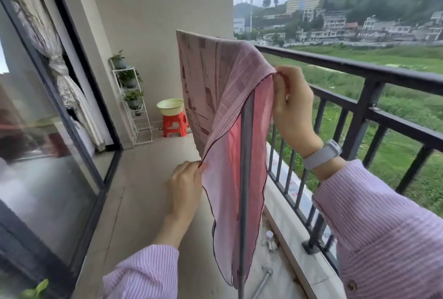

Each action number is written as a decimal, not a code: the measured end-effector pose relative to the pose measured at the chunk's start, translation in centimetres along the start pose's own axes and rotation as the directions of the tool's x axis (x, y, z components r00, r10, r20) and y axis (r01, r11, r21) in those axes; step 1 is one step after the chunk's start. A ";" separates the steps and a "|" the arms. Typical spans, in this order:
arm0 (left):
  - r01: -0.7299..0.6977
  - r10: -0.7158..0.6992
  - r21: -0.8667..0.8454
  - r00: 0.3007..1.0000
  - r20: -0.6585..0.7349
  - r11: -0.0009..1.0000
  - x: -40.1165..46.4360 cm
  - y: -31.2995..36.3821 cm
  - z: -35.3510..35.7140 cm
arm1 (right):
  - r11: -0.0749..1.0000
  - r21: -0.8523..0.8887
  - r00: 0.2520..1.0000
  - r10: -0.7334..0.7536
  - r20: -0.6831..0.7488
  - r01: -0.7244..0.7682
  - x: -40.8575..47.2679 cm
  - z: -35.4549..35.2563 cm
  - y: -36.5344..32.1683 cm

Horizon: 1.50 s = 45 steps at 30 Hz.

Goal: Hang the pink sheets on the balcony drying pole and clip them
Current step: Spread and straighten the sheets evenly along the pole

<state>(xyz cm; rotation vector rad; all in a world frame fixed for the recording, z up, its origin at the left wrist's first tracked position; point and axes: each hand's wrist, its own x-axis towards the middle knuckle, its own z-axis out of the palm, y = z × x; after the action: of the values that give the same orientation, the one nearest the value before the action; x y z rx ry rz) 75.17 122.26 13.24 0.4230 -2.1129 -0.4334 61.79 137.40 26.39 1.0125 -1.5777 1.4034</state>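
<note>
Both hands on the cloth, no clip anywhere in sight. Nearest, low and left: left hand [185, 184], fingers [191, 168] closed tight with the thumb, pinching the dark-trimmed lower hem of the pink sheet [223, 111]. Higher and right, past the grey wristband [322, 154]: right hand [293, 104], fingertips [279, 75] pressed together on the upper fold, other fingers curled, nothing else held.

Between the two, draped over the grey drying pole [246, 178], which runs away from the viewer beneath the fabric and shows through the thin near panel. Far stretch already lying flat over the pole; near corner hanging loose in a long point.

Likely risks, judged from this: uneven drape, more cloth to one side, so a slow slide off once released; thin, light fabric plus an open black railing [359, 70] just beside and open fields beyond, so a gust lifting it before clipping; a tug on the hem dragging the far end along the pole.

Farther back: red stool [174, 124] carrying a pale basin [170, 106], white plant rack [134, 104] against the wall.
</note>
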 end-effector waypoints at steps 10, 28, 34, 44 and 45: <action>-0.062 0.054 -0.121 0.996 -0.069 0.991 3.0 6.7 -0.2 | 0.964 -0.011 0.921 0.257 0.292 -0.266 -8.9 0.0 2.7; 0.092 -0.084 -0.101 0.993 0.079 0.991 -5.2 1.3 1.5 | 0.990 0.019 0.989 0.140 -0.051 -0.140 -1.3 -2.0 0.8; 0.192 -0.181 -0.103 0.978 0.107 0.976 -3.9 3.2 0.9 | 0.969 0.027 0.942 0.234 0.239 -0.247 -8.8 -1.5 2.9; 0.050 -0.072 -0.213 0.992 -0.100 0.976 -1.2 6.0 1.0 | 0.897 -0.022 0.856 0.428 0.289 -0.441 -11.8 -0.2 1.7; 0.042 -0.066 -0.221 0.992 -0.103 0.974 -1.6 5.8 1.0 | 0.913 -0.040 0.882 0.402 0.245 -0.406 -11.4 -0.2 1.9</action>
<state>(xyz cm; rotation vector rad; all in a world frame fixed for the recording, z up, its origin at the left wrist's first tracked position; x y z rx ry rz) 74.42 128.26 14.28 0.3682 -1.9258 -0.6520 64.42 138.52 15.15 0.9275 -2.0602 1.6107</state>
